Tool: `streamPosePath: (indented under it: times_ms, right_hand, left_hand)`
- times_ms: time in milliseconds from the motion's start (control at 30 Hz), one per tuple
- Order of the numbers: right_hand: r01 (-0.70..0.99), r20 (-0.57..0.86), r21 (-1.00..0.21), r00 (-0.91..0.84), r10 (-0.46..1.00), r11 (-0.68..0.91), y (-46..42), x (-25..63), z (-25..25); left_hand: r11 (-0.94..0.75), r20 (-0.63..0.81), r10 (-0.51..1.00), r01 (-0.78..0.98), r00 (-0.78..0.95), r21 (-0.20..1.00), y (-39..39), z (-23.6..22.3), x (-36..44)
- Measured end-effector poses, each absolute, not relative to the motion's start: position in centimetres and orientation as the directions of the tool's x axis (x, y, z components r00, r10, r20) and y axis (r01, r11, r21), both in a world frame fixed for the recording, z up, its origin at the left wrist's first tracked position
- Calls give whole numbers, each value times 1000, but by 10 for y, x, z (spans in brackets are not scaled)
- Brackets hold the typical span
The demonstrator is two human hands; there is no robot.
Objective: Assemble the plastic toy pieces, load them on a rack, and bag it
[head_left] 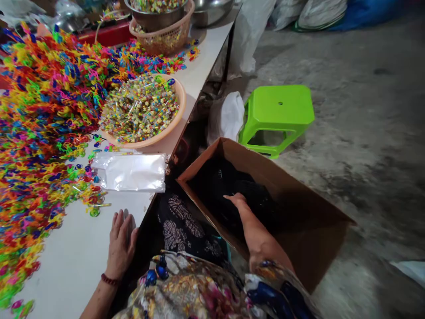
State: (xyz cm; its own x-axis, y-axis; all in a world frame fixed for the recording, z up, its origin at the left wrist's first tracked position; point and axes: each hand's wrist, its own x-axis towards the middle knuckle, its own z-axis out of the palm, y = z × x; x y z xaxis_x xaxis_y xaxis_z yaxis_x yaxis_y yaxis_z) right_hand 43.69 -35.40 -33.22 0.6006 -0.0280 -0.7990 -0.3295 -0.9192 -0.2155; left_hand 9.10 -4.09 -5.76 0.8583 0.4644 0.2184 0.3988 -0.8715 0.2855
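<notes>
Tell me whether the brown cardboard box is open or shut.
Open: the brown cardboard box shows its inner walls, and the person's right hand is down inside it.

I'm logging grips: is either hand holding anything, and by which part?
The left hand holds nothing, resting on the white table. The right hand reaches into the cardboard box; whether it grips anything there cannot be told.

Box (282,195) contents (257,195) seem too dark.

One head camera looks forward and down, close above the tabletop (76,252) and carton (318,248)
</notes>
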Motion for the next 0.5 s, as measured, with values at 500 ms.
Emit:
streamPosePath:
  times_ms: [500]
  right_hand:
    - [-273,-831,-289,547,99,-918,-317,451,-346]
  left_hand:
    - [-859,171,490,439,855,264,-38,-58,90]
